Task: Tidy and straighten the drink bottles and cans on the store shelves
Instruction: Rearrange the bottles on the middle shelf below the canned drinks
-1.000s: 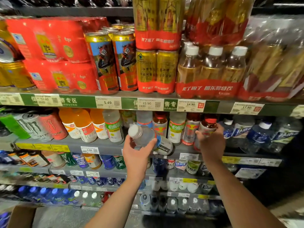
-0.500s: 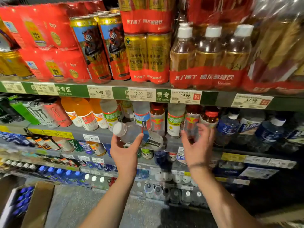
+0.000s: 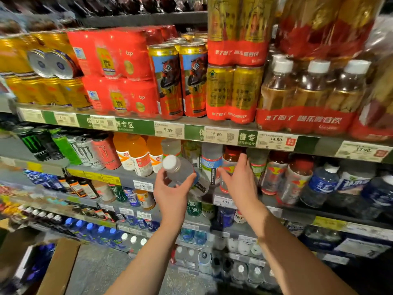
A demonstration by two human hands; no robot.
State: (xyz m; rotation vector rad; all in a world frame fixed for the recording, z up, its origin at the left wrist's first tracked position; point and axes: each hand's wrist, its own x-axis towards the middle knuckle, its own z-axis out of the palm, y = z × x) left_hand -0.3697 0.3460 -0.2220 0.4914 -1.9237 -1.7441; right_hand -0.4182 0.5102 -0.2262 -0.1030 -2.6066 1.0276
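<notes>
My left hand (image 3: 172, 192) grips a clear bottle with a white cap (image 3: 180, 173), tilted with its cap toward the upper left, in front of the second shelf. My right hand (image 3: 240, 184) is beside it, fingers spread and straight, holding nothing, just in front of the upright bottles: a blue-labelled clear bottle (image 3: 210, 165) and red-capped bottles (image 3: 274, 173). Orange drink bottles (image 3: 138, 156) stand to the left of my hands.
Energy drink cans (image 3: 85, 152) fill the second shelf's left end, blue-labelled water bottles (image 3: 323, 184) its right. Red multipacks and tall cans (image 3: 168, 81) sit on the shelf above. Lower shelves hold small bottles. An open cardboard box (image 3: 59, 267) stands on the floor at lower left.
My right hand has let go of the red-capped bottle and drawn left toward the held bottle. My left hand has kept the tilted bottle. The view has shifted.
</notes>
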